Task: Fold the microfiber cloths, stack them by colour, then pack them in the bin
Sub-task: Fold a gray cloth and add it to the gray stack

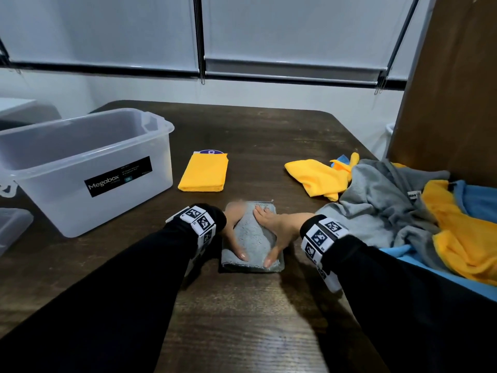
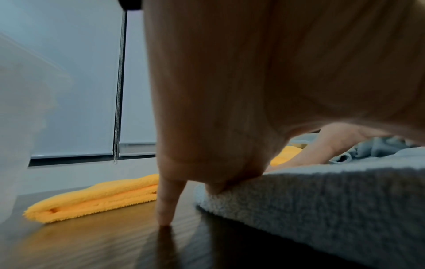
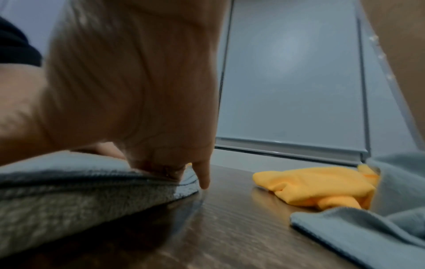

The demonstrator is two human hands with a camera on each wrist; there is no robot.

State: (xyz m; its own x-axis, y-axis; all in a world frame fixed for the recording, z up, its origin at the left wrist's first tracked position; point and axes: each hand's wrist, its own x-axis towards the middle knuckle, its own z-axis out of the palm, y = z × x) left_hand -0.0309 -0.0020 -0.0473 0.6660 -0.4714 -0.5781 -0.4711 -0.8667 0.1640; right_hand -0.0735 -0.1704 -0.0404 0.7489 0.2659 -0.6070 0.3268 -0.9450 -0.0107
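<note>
Two hands rest on one folded grey cloth [image 1: 252,238] near the front of the dark wooden desk [image 1: 242,319]. Left hand [image 1: 233,232] lies along its left edge, fingers straight, thumb on the near corner. Right hand [image 1: 277,230] lies along the right edge, fingers flat on top, thumb at the near corner; neither grips. Right of this: loose pile of grey, yellow and blue cloths [image 1: 403,205], unfolded. Farther back, centre: folded yellow cloth [image 1: 203,172] flat on the desk. Left: clear plastic bin [image 1: 80,168], labelled Megabox, upright, nothing visible inside.
</note>
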